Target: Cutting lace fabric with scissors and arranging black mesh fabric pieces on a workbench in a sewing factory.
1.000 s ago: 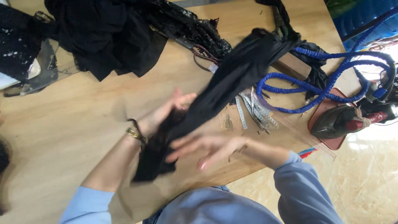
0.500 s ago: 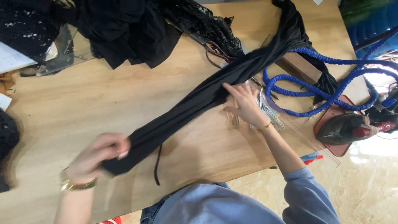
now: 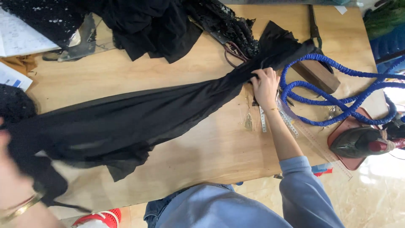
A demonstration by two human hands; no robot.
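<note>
Plainly the black sheer fabric (image 3: 126, 122) is light and limp; it sags between its two held ends, lets the wood show faintly through its thinner folds, and looks likely to slide and stretch rather than hold any shape; I judge it snags easily, so a gathered bunch is a safer hold than a single edge. It runs as a long swathe across the wooden table (image 3: 202, 160), from the near left corner up toward the far right, where it narrows into a twisted neck.

The right hand (image 3: 265, 84) is clenched on that neck, fingers curled over the bunched cloth, near the right edge and just beside the blue coiled hose (image 3: 333, 99); the left hand (image 3: 12, 185) is close to the camera and blurred at the near left corner, with a gold bangle (image 3: 19, 207) at the wrist; the cloth spreads out to it, but whether it grips I cannot tell.

A steam iron (image 3: 363, 143) rests on its red pad at the right edge; a clear ruler (image 3: 295, 126) lies just under the right forearm; heaps of black lace (image 3: 160, 25) sit along the far edge, apart from the stretched piece.
</note>
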